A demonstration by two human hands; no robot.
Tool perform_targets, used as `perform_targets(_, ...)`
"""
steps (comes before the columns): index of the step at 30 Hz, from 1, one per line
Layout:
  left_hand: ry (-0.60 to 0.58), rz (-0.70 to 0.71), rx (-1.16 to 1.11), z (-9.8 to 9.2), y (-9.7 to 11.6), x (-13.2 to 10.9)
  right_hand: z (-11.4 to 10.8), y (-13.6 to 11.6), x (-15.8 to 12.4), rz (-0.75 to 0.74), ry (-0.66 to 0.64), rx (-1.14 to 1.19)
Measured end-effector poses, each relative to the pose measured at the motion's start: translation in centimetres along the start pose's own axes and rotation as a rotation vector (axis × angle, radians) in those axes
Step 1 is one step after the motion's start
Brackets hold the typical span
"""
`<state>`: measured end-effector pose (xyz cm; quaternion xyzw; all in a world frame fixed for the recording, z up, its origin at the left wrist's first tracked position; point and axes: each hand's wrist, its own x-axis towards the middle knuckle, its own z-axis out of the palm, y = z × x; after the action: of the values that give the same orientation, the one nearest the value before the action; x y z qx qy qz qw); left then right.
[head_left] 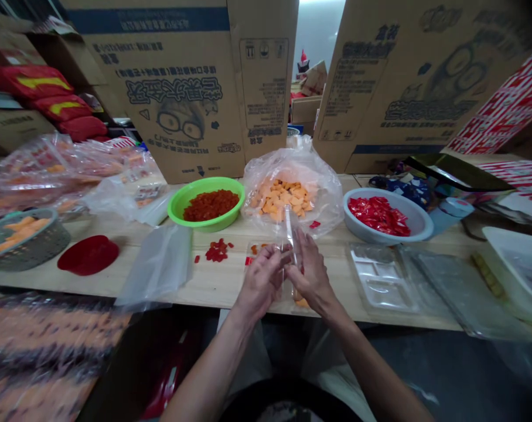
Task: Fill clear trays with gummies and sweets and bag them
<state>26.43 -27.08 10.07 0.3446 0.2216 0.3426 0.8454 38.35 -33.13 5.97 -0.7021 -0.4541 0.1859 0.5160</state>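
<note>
Clear plastic packaging (291, 231): likely light, flexible, slick; hold edges.
Left hand (266, 271): your fingers pinch it.
Right hand (309, 266): thumb and fingers hold it.

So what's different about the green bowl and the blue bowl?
The green bowl is bright; the blue bowl is pale. The green bowl holds dull, brownish-red pieces, while the blue bowl holds shiny, bright red ones. Both are round and stand upright on the table.
</note>
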Motion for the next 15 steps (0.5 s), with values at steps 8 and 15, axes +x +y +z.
perform_targets(8, 0.368, 0.171, 0.886, -9.5, -0.9, 2.1, -3.2, 2.4, 0.6, 0.019, 0.059, -0.086)
perform_targets(15, 0.273, 0.205, 1.808, -10.0, -3.1, 1.1, -5.5, 2.7, 0.0, 0.113, 0.079, 0.019)
